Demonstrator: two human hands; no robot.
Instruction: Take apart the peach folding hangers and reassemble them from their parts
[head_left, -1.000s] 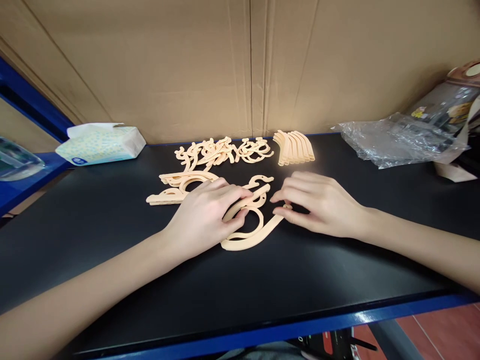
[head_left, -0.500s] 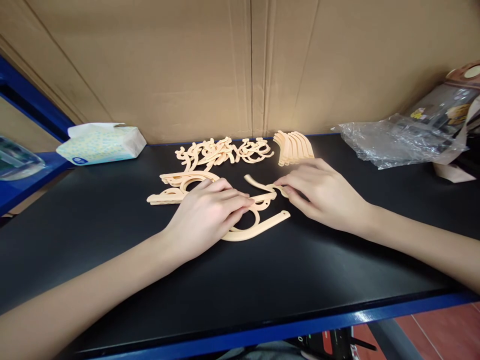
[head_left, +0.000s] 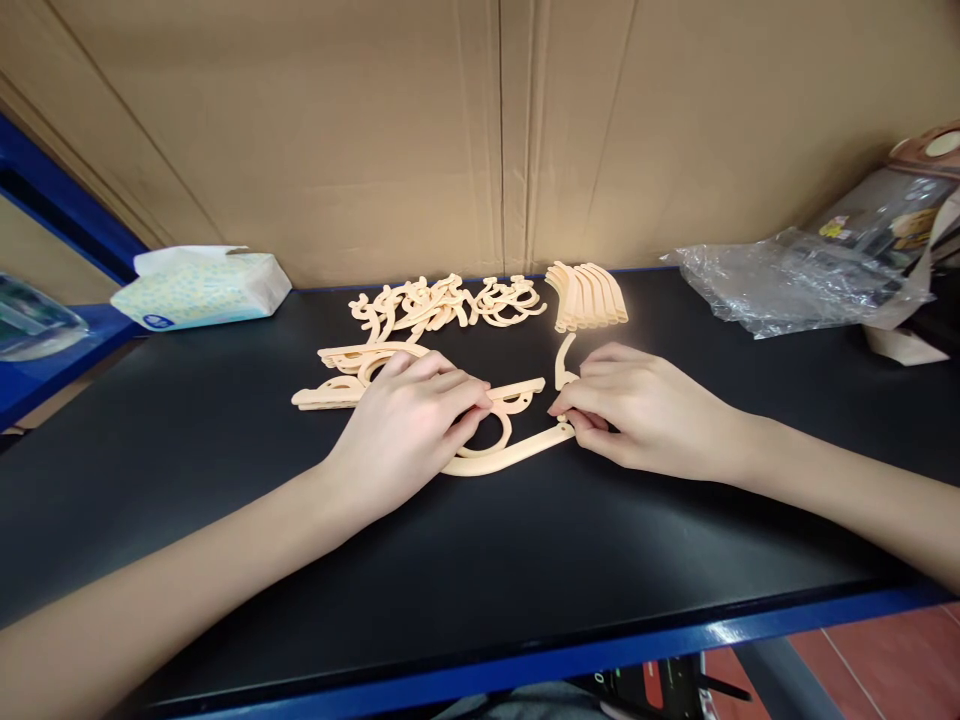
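Low over the black table, my left hand closes its fingers on a peach plastic folding hanger body. This has a ring in the middle and a long curved arm reaching right; part of it is hidden under my palm. My right hand pinches a slim curved hanger hook of the same colour. The hook's curved end points away from me, while its lower end is at the tip of the hanger arm, partly covered by my fingers. Folded hanger bodies lie just left of my left hand.
Toward the back lie a heap of hooked pieces, several ring-shaped pieces and a row of curved arms. A tissue pack is at the left, a clear plastic bag at the right. Cardboard stands behind.
My right hand has come toward me, bringing the hook down to the hanger arm's tip. The hook has turned from pointing left to pointing away. My left hand has barely shifted.
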